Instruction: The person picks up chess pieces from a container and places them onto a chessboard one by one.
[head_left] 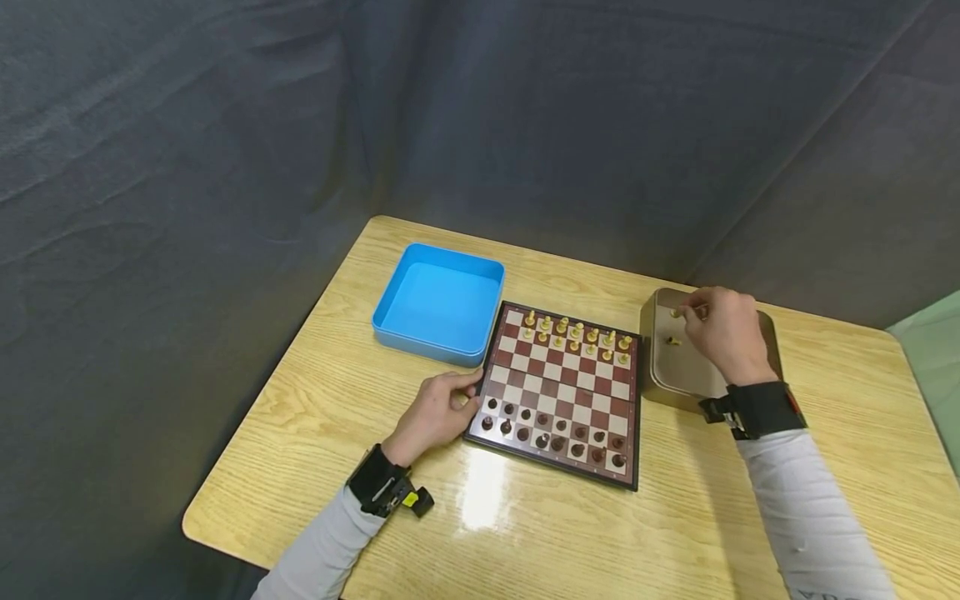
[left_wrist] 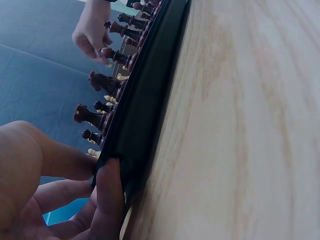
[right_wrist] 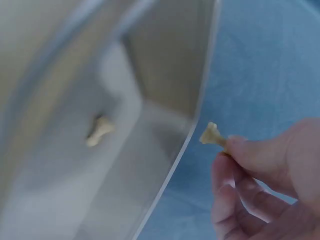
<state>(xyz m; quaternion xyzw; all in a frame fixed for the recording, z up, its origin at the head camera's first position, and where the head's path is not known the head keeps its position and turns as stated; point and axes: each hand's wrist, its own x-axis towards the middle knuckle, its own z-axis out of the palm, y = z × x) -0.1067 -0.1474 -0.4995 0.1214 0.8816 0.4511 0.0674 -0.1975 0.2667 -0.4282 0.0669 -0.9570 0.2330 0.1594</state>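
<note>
My left hand [head_left: 435,412] grips the left edge of a chessboard [head_left: 551,372], with thumb and fingers pinching its dark rim in the left wrist view. Dark chess pieces [head_left: 542,441] stand in two rows along the near side. Cream pieces [head_left: 577,331] fill two rows at the far side, with bare squares at the far-left corner. Over a metal tin [head_left: 681,371] to the right, my right hand [head_left: 726,333] pinches a cream chess piece [right_wrist: 213,135] between thumb and fingertips. Another cream piece [right_wrist: 101,131] lies on its side on the tin's floor.
An open blue box [head_left: 438,304] stands beyond the board's left corner. Board, box and tin all sit on a wooden table [head_left: 300,467]. Dark grey cloth [head_left: 525,142] hangs behind the table's far edge.
</note>
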